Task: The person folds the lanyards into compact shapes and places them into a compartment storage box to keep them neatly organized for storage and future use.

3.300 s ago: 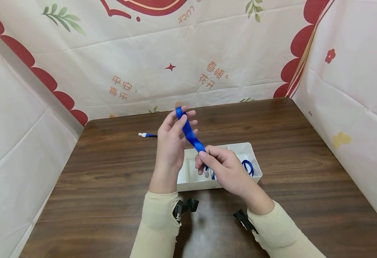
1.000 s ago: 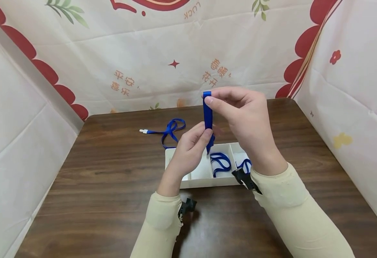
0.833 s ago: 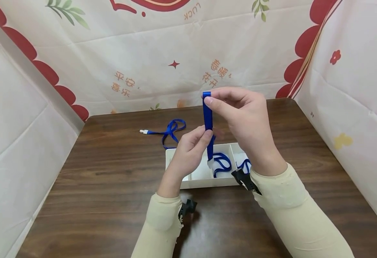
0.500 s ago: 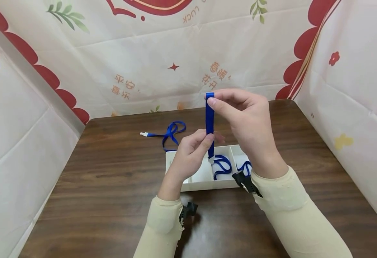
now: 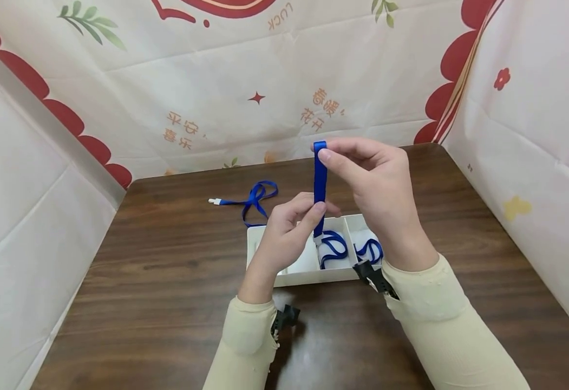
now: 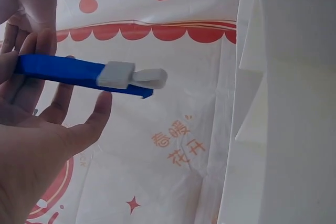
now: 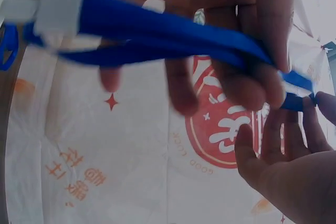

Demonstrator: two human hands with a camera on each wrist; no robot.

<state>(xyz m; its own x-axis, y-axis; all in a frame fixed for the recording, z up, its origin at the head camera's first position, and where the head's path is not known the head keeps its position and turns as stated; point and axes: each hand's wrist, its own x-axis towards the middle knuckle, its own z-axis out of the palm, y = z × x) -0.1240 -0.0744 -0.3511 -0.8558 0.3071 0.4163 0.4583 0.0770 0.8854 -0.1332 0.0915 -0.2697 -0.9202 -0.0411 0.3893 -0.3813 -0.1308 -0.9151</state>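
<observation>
A folded blue lanyard (image 5: 320, 176) hangs upright between both hands above the white tray. My right hand (image 5: 384, 189) pinches its top fold between thumb and forefinger. Lower down, my left hand (image 5: 289, 230) pinches the same strap, with its other fingers spread behind. The lanyard's white clip (image 6: 116, 75) points downward below the left hand; the right wrist view also shows this clip (image 7: 59, 10), close and blurred, beside several layers of strap (image 7: 157, 32).
A divided white tray (image 5: 313, 277) holds a coiled blue lanyard (image 5: 333, 254) in one compartment and another (image 5: 369, 251) in the right one. Behind its left end, a loose blue lanyard (image 5: 255, 197) with a white clip lies on the wooden table (image 5: 167, 281). Printed cloth hangs around.
Since the earliest frame, my right hand has gone from the strap's lower part to its top, and my left hand to below it. The strap now hangs upright. Lately both hands hardly moved.
</observation>
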